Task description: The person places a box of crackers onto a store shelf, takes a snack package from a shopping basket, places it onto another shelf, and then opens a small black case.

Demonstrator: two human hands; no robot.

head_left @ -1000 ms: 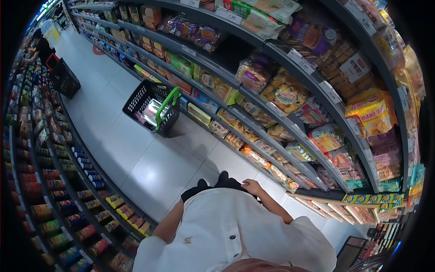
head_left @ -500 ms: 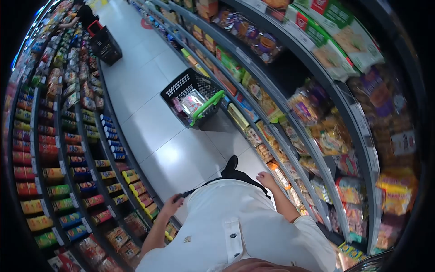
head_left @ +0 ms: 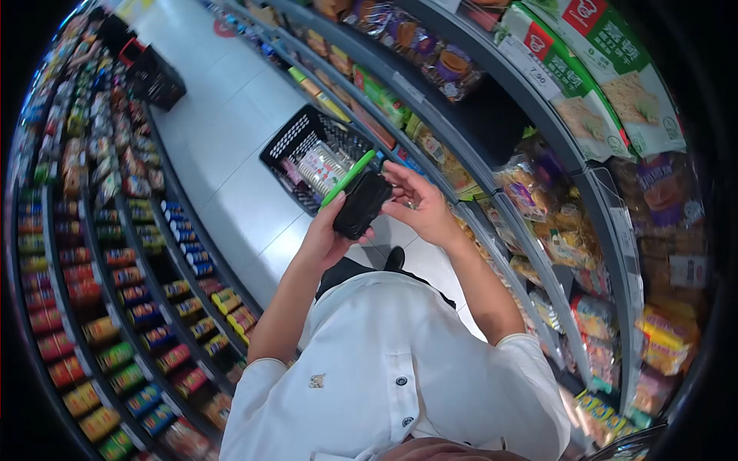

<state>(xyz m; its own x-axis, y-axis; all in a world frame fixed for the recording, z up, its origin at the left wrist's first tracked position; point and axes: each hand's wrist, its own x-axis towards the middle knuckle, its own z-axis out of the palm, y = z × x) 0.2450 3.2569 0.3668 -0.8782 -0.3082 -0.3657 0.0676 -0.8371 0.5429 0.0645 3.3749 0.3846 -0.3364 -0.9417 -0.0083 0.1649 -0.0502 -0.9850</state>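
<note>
In front of my chest, my left hand (head_left: 327, 237) is closed around a black phone (head_left: 363, 206), its dark side facing up toward me. My right hand (head_left: 421, 201) hovers at the phone's right edge, fingers apart and curved; whether the fingertips touch it I cannot tell. Just beyond both hands, a black shopping basket (head_left: 280, 146) with a green handle (head_left: 350, 178) is on the floor. Clear-wrapped packages (head_left: 321, 165) lie inside it. The phone and my hands hide part of the basket's near side.
Shelves of packaged snacks line both sides, with canisters (head_left: 201, 252) on the left and cracker packs (head_left: 630, 84) on the right. Up the tiled aisle (head_left: 211, 142), a person in dark clothes stands by another black basket (head_left: 155, 81).
Both hands have risen from beside my hips to the front of my body. My left hand has brought up the black phone. The view has shifted slightly.
</note>
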